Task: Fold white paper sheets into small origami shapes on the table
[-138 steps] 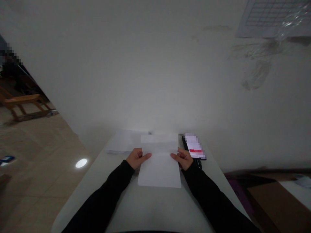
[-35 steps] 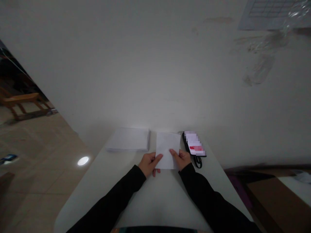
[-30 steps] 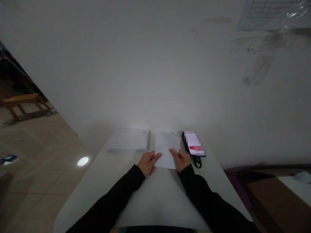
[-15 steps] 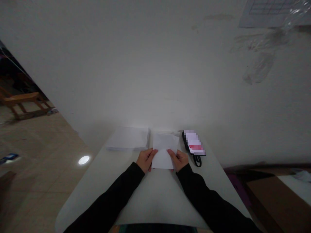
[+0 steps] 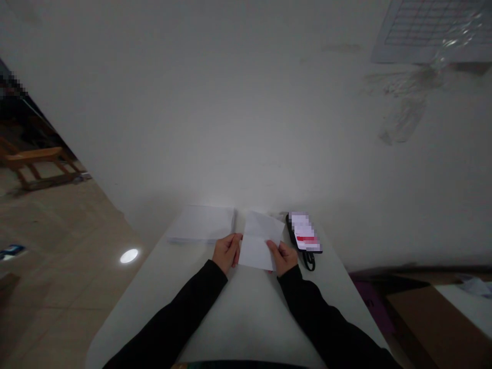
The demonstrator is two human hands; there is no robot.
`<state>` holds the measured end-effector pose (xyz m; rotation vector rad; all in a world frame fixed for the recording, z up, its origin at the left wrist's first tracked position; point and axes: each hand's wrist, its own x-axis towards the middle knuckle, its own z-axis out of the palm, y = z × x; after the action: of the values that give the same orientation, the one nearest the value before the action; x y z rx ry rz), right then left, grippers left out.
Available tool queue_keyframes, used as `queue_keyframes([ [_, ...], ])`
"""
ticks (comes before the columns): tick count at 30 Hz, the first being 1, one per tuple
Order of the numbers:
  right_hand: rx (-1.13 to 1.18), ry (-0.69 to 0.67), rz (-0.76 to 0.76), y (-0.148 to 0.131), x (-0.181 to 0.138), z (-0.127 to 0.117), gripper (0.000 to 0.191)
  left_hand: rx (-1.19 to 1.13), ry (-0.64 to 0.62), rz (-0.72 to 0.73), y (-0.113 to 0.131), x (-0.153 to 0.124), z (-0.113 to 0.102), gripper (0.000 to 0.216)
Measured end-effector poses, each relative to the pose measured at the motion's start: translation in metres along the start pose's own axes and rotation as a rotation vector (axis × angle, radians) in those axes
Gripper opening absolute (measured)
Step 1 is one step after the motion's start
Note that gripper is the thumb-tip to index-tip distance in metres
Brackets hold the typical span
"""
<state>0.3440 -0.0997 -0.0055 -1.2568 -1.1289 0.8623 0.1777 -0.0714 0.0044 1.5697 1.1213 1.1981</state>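
Observation:
A white sheet of paper [image 5: 255, 251] with a crease across it is tilted slightly above the table. My right hand [image 5: 283, 257] grips its right side, thumb on top and the fingers mostly hidden underneath. At the sheet's left edge is my left hand [image 5: 226, 253], its fingers closed together and the thumb off the paper's face; no paper shows between them. A thick stack of white paper [image 5: 203, 224] lies just beyond my left hand. To the right of the sheet, a phone [image 5: 304, 233] with a lit, blurred screen rests on the table.
The white table [image 5: 246, 318] stands against a grey-white wall [image 5: 230, 113]. A black strap [image 5: 308, 260] hangs off the phone's lower end. Brown cardboard [image 5: 438, 318] is down on the right; a wooden chair [image 5: 34, 156] stands on the tiled floor to the left.
My left thumb has come off the sheet and the left hand has closed at its edge. The sheet has turned a little clockwise in my right hand. The view has shifted slightly.

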Motion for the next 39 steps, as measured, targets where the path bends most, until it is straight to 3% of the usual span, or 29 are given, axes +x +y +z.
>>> queue_keyframes([
  [5,-0.039,-0.011,-0.082,0.003,0.003,-0.002,0.041,0.012,0.0,-0.03,-0.002,0.003,0.001,0.045],
  [15,0.009,-0.087,-0.01,0.006,0.003,0.001,0.039,0.017,0.011,-0.035,-0.001,0.003,0.002,0.041],
  [25,-0.06,-0.057,-0.063,0.011,0.006,0.001,0.037,0.08,0.008,-0.012,-0.003,0.003,0.001,0.041],
  [39,-0.068,-0.161,-0.062,0.018,0.015,0.005,0.039,0.146,0.021,-0.021,-0.007,0.007,-0.006,0.041],
])
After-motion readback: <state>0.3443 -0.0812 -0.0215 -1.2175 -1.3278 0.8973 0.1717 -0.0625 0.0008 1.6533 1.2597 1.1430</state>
